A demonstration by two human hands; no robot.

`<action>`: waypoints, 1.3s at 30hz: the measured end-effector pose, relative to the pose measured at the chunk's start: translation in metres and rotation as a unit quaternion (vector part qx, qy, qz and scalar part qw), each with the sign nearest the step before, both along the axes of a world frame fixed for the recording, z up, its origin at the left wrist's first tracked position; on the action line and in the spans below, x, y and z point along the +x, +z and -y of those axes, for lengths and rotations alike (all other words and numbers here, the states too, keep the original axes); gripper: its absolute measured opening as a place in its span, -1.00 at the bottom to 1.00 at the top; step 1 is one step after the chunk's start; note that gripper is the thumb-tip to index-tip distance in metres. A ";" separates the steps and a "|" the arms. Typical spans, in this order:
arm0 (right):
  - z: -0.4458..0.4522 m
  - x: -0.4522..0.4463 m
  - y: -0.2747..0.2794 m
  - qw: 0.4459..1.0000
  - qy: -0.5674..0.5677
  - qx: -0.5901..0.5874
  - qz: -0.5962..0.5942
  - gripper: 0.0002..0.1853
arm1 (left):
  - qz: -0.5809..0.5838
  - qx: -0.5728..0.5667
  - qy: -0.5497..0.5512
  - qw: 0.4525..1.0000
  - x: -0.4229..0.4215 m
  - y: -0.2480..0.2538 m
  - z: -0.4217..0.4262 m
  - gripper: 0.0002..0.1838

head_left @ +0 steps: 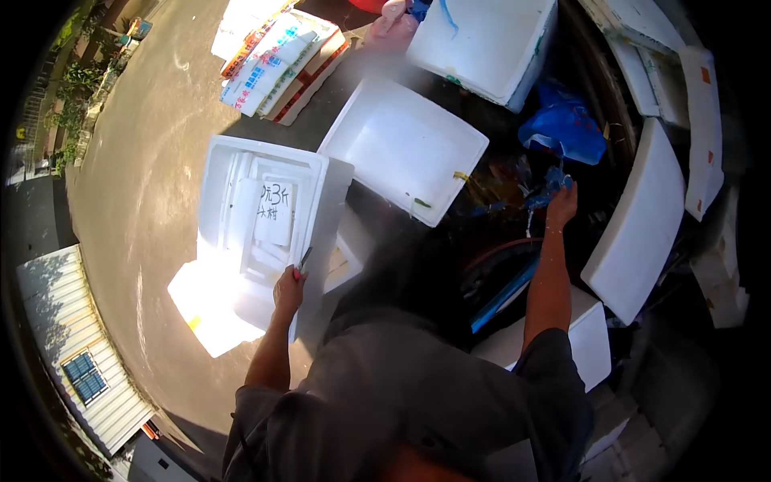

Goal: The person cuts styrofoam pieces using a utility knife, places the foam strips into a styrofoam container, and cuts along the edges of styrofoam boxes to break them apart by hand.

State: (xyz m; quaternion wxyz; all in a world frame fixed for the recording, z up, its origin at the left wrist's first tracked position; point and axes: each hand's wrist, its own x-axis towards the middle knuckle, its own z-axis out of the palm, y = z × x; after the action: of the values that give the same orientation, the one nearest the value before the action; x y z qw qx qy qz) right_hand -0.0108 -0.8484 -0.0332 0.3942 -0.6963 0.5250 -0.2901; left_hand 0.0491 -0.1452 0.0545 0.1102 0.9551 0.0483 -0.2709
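My left hand (288, 292) is closed around a small knife (306, 258), whose dark blade points away from me and whose pinkish-red handle shows at the fingers. That hand is at the near right edge of a white foam box (218, 189) with foam pieces inside, one bearing handwritten black characters. Out to the right, my right hand (562, 206) grips a crumpled piece of blue plastic (551, 184) over a dark, cluttered area. Just beyond it lies a blue plastic bag (568, 128). Shadow hides part of what is under the right hand.
An open white foam box (401, 149) lies in the middle, with another foam box (482, 48) behind it. Printed boxes (281, 64) are stacked at the back left. Foam panels (640, 225) stand along the right. Near my right arm is a foam box (590, 341).
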 end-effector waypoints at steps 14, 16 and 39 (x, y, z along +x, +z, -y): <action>0.035 0.024 -0.062 0.965 0.093 -0.063 -0.238 -0.63 | 0.192 -0.054 0.121 0.972 0.059 0.033 0.100 -0.64; 0.008 0.022 -0.105 0.967 0.111 0.090 -0.213 -0.62 | 0.169 -0.112 0.129 0.971 0.082 0.042 0.144 -0.66; -0.055 0.024 -0.301 0.846 0.306 0.063 -0.431 -0.69 | -0.156 -0.162 0.127 0.966 0.078 -0.079 0.223 -0.66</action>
State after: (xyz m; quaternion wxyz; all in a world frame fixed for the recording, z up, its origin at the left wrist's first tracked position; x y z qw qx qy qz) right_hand 0.0133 -0.7933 -0.3342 0.2400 -0.8500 0.4200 0.2085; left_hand 0.1272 -0.3685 -0.0247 0.2879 0.8565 0.1409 -0.4046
